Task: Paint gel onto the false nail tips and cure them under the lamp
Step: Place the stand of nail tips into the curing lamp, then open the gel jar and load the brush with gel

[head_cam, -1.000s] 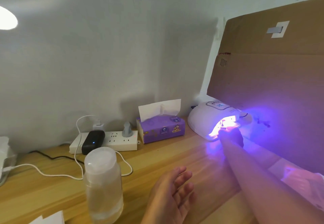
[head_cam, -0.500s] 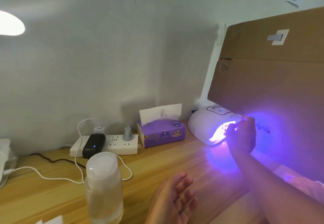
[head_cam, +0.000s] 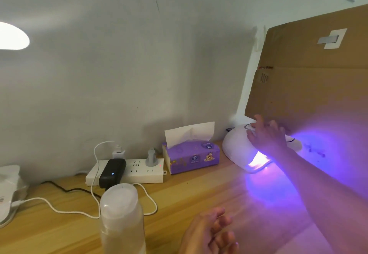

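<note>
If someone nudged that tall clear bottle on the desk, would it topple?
Likely tippy: the bottle stands tall and narrow. Its smooth, cloudy wall looks like plastic, so probably slippery but not fragile.

One lamp (head_cam: 237, 150); one tissue box (head_cam: 191, 159); one power strip (head_cam: 143, 173); one bottle (head_cam: 121, 214); one cardboard sheet (head_cam: 308, 94).

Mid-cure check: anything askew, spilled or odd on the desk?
Nothing spilled or toppled. One oddity: a large cardboard sheet leans tilted over the back of the lit lamp, crowding the right hand at its top.
</note>
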`<state>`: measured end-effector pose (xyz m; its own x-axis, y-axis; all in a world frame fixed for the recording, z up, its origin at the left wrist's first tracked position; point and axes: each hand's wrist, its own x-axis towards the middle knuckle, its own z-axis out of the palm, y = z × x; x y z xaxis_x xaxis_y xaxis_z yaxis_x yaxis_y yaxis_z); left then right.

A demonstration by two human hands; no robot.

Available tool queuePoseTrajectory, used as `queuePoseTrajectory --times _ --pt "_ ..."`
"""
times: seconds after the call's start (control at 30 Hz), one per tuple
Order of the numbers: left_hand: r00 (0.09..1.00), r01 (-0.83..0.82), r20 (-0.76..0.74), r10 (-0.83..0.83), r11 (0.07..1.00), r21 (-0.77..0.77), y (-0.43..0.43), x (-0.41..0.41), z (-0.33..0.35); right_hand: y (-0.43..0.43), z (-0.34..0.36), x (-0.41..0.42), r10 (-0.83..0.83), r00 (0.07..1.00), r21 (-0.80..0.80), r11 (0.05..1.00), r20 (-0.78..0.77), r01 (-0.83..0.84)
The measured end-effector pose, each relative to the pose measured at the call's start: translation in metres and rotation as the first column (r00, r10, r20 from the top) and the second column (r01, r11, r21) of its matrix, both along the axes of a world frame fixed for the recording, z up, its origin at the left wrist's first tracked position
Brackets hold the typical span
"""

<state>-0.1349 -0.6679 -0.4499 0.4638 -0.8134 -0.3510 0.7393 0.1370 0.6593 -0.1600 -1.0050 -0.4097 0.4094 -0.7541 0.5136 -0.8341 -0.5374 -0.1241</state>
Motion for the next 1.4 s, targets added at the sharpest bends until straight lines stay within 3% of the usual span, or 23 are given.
queuePoseTrajectory --times 0.1,0.23,0.33,0.43,0.5,0.73,0.8,0.93,1.07,1.13,1.23,1.4 --pt "1.0 -0.001 0.019 0.001 1.0 -0.022 -0.001 -0.001 -0.003 0.002 -0.005 0.002 -0.03 0.999 -0.066 0.997 -0.029 0.028" --pt "0.997 -0.012 0.071 0.013 1.0 -0.007 -0.003 -0.005 -0.005 0.008 -0.005 -0.002 0.069 0.99 0.169 0.982 0.125 -0.09" --pt "0.992 -0.058 0.113 0.058 0.998 -0.004 -0.004 -0.011 -0.004 0.032 -0.004 -0.012 0.154 0.975 0.257 0.947 0.161 -0.192" --pt "0.98 -0.099 0.169 0.102 0.995 -0.024 -0.005 -0.016 -0.005 0.08 0.002 -0.029 0.178 0.851 0.243 0.912 0.495 -0.332" --pt "0.972 -0.121 0.199 0.124 0.992 -0.031 -0.004 -0.019 -0.005 0.127 0.006 -0.043 0.253 0.78 0.133 0.91 0.572 -0.393" --pt "0.943 -0.156 0.302 0.143 0.988 0.019 0.022 -0.036 0.005 0.302 -0.03 -0.079 0.522 0.689 0.09 0.761 0.503 -0.643" --pt "0.926 -0.226 0.319 0.2 0.973 0.047 0.035 -0.037 0.014 0.322 -0.029 -0.087 0.534 0.657 0.116 0.722 0.533 -0.682" --pt "0.872 -0.323 0.387 0.301 0.946 -0.009 0.064 -0.036 0.041 0.333 -0.007 -0.1 0.619 0.675 0.022 0.731 0.402 -0.683" --pt "0.734 -0.372 0.586 0.342 0.925 -0.073 0.114 -0.031 0.054 0.35 0.014 -0.108 0.646 0.611 -0.037 0.7 0.457 -0.713" --pt "0.603 -0.427 0.686 0.408 0.891 -0.155 0.146 -0.026 0.057 0.362 0.016 -0.104 0.612 0.598 -0.007 0.702 0.518 -0.713" --pt "0.342 -0.574 0.734 0.587 0.749 -0.331 0.198 -0.007 0.063 0.391 0.004 -0.089 0.544 0.605 0.034 0.727 0.582 -0.686" --pt "0.07 -0.738 0.695 0.715 0.506 -0.446 0.292 0.044 0.072 0.453 -0.033 -0.053 0.565 0.639 0.172 0.664 0.522 -0.728"
